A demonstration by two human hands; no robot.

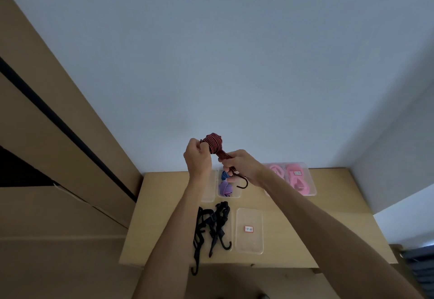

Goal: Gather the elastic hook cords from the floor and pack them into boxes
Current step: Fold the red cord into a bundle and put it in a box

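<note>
Red-black cord bundle (215,145) slants upper-left to lower-right, both hands gripping: left (197,159), right (242,166).

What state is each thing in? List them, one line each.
Red striped cord: wound into a bundle, held up by both hands.
Its hook: hanging free below the right hand.
Left hand: gripping the bundle.
Right hand: gripping the cord's tail.
Black cords: loose, spilling over their box and the table edge.
Labelled clear box: empty.
Pink cords' box: filled.
Blue and purple cords: coiled in a box.
</note>
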